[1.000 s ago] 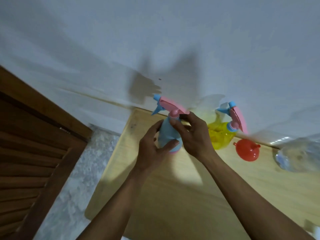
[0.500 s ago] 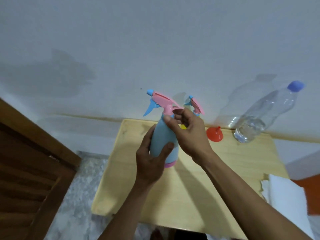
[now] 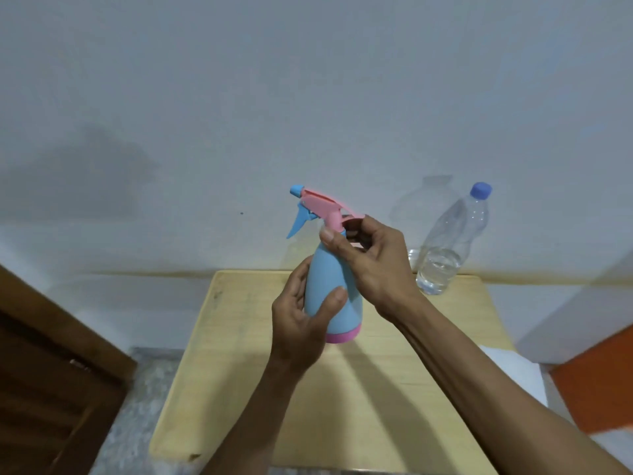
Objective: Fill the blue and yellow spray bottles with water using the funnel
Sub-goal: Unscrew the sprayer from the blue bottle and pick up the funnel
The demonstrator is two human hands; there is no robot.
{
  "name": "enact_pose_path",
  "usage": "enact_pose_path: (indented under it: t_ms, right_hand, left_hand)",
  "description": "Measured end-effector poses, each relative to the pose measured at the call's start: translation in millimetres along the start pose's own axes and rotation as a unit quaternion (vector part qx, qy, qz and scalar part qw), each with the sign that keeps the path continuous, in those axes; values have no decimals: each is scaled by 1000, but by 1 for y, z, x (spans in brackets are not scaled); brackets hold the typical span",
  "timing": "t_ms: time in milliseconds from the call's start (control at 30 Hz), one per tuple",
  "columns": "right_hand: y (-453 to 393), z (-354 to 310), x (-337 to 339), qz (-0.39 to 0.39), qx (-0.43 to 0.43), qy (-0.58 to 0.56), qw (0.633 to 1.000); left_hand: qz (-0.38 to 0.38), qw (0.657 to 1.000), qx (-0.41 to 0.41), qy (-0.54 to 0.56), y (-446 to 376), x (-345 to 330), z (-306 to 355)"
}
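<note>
— Where's the bottle right now?

— I have the blue spray bottle [image 3: 330, 286] in the middle of the frame, upright, held up over the wooden desk [image 3: 239, 354]. I can't tell whether its pink base touches the desk. Its pink spray head [image 3: 322, 205] sits on top, blue nozzle and trigger pointing to the left of the frame.

— And your grip on it?

— My left hand [image 3: 301, 323] wraps the lower body, thumb across the front and fingers curled behind, clamped on the bottle. My right hand [image 3: 373, 258] comes in from the right of the frame, thumb and fingers pinched on the pink collar at the neck, just below the spray head.

— What else do you see?

— A clear water bottle [image 3: 448, 245] with a blue cap stands at the back right of the desk, near the white wall [image 3: 308, 80], with some water in its lower part. A dark wooden door [image 3: 51, 389] fills the lower left; something white [image 3: 510, 371] lies off the desk's right edge, next to an orange surface [image 3: 599, 382].
</note>
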State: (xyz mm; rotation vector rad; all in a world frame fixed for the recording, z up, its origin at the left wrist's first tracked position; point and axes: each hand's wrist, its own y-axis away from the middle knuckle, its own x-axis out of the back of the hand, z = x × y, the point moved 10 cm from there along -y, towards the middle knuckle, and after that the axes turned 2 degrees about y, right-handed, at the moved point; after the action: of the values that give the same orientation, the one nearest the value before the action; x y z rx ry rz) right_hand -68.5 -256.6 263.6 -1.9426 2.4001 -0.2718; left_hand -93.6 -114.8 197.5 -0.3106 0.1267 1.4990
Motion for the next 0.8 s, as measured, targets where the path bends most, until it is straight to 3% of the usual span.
enact_pose_path:
  t_ms: [267, 433, 600, 800]
  right_hand:
    - [23, -18, 20, -84, 12, -46, 995]
    - [38, -11, 26, -36, -19, -111, 993]
    - [56, -8, 11, -77, -25, -132, 988]
    - [62, -19, 4, -75, -1, -113, 991]
  left_hand:
    - [-7, 1000, 7, -1, 28, -29, 4]
    - [23, 999, 4, -24, 51, -25, 10]
    - [39, 998, -11, -43, 67, -12, 16]
    - [35, 999, -24, -29, 70, -8, 28]
